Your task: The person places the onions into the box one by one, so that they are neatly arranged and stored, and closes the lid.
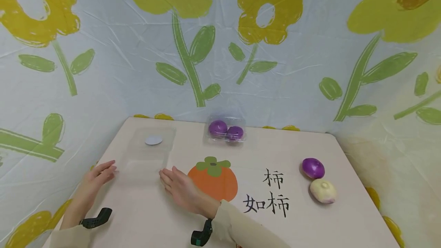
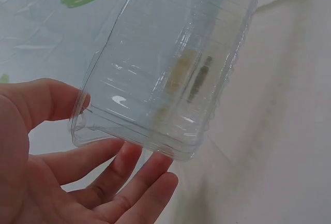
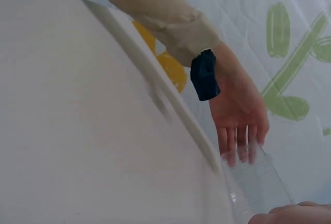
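A clear plastic clamshell box (image 1: 146,160) with a white oval label (image 1: 153,140) lies unfolded between my hands at the left of the table. My left hand (image 1: 94,181) grips its near left corner. In the left wrist view, the thumb (image 2: 51,100) bends over the rim of the clear box (image 2: 150,79) and the fingers are underneath. My right hand (image 1: 184,190) holds the near right corner; in the right wrist view only part of its fingers (image 3: 289,215) shows, against the box's edge. The rest of that grasp is hidden.
At the table's back edge stands a closed clear box (image 1: 226,137) with two purple onion-like vegetables inside. On the right lie a purple round vegetable (image 1: 313,168) and a cream one (image 1: 322,191) with a purple tinge. A persimmon picture (image 1: 220,183) marks the pale tabletop. Flowered cloth surrounds the table.
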Motion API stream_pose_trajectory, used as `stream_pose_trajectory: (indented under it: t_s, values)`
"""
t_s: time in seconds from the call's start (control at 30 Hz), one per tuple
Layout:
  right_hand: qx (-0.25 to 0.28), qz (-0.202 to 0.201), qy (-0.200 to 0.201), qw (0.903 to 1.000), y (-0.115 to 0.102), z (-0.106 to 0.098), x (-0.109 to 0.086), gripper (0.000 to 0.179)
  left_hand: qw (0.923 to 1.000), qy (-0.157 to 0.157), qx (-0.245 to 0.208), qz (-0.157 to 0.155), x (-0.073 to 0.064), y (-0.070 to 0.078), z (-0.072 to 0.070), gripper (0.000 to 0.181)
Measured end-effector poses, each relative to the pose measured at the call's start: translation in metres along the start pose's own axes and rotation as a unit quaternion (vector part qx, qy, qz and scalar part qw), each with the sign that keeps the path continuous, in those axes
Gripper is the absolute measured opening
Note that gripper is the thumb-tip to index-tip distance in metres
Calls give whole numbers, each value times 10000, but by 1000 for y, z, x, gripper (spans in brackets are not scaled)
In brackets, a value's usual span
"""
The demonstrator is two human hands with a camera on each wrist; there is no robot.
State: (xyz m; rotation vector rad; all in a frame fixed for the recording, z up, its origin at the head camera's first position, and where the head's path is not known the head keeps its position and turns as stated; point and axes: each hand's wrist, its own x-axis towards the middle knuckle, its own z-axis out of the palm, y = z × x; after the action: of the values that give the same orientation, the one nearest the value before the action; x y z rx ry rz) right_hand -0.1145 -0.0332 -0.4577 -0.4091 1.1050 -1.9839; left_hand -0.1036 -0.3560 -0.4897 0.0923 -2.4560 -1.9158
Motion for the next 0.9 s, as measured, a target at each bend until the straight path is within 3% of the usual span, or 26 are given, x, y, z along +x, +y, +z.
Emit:
stream_pose_trajectory:
  t_s: [0.23,0.4,0.57,0.9]
  values:
    - [2,16,-34,10000,1,-2,-20,81,9976,-76,487,-480,-11,2,9,64]
    - [-375,-10,281,9989,4,-4,-29,77,9972,97,397,-627,-19,0,18,63]
    - [-594,-54,711,9957,8,-10,-34,68,9984,255,322,-399,-29,-2,30,55]
    - [-970,81,930,9909,7,-19,-52,68,9990,109,-88,-428,-42,-2,51,58]
